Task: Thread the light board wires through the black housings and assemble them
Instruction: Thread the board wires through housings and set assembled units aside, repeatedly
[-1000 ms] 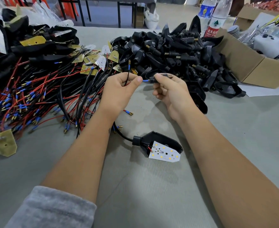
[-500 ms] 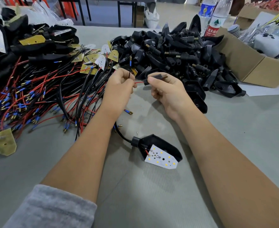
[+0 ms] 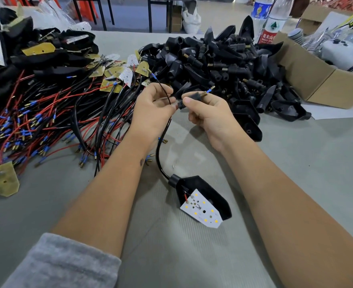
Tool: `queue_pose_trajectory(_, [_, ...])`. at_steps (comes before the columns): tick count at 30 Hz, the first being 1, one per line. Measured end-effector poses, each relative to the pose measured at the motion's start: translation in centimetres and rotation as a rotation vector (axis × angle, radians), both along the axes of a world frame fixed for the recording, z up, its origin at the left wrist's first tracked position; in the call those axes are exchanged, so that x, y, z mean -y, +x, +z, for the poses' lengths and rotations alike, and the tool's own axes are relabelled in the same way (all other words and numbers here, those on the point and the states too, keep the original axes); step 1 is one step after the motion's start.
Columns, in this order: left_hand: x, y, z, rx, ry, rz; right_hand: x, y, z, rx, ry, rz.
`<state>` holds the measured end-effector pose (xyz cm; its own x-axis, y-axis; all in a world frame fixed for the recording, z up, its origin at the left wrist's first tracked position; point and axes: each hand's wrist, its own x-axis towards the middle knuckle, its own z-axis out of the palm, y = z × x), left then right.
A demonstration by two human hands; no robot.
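Left hand [image 3: 150,109] pinching one black wire [image 3: 165,92], right hand [image 3: 207,113] gripping one black connector [image 3: 190,98], one light board [image 3: 200,208].

Grey table [image 3: 296,173] — housings [image 3: 223,63], wires [image 3: 46,121]

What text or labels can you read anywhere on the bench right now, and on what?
Red-label bottle: red label with white Chinese characters, partly cut off by the box, reading roughly "农夫山"; the small line under them is too blurred.
Blue-label bottle: a round emblem, wording too small to read.
Light board: tiny print by the holes, illegible.
Cardboard box: no readable print.
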<state>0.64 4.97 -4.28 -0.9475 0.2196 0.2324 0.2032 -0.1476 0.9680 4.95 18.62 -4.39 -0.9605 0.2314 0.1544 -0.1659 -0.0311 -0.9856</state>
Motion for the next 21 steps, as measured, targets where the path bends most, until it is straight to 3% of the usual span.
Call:
queue_pose_trajectory(11, [-0.1,0.2,0.1,0.05,0.082,0.015,0.2,0.2,0.6,0.039,-0.108,0.003])
queue_pose_trajectory(17, [0.6,0.2,1.2,0.164,0.317,0.017,0.4,0.2,0.9,0.093,-0.166,-0.021])
queue_pose_trajectory(21, [0.9,0.2,1.4,0.187,0.364,0.042,0.1,0.2,0.8,0.094,-0.238,-0.028])
